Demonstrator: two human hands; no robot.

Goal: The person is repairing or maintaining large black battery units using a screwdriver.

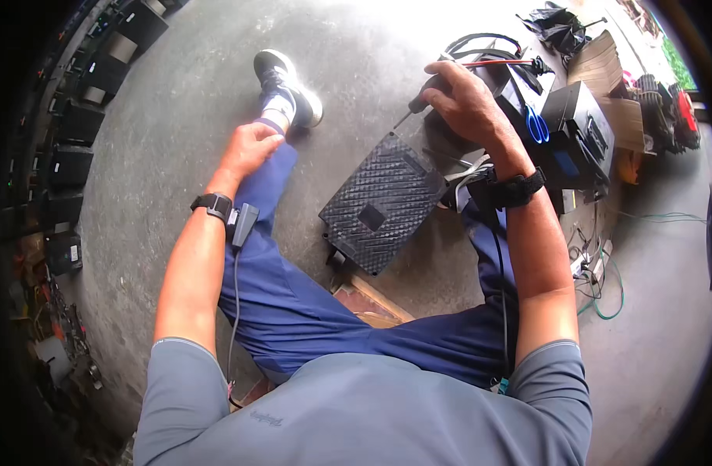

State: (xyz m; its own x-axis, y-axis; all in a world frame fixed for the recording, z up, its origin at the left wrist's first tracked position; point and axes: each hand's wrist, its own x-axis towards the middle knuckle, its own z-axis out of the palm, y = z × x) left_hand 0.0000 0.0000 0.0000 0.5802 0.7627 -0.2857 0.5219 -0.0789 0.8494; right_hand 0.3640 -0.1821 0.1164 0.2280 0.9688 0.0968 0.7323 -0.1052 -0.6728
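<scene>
screwdriver | dark handle, tilted | tip just above black textured panel on floor

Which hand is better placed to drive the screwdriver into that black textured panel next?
Right. The right hand already grips the screwdriver, its tip just above the black textured panel. The left hand rests on the person's leg by the ankle, away from the panel and holding nothing.

Brown cardboard pieces upper right, beside black box.
</scene>
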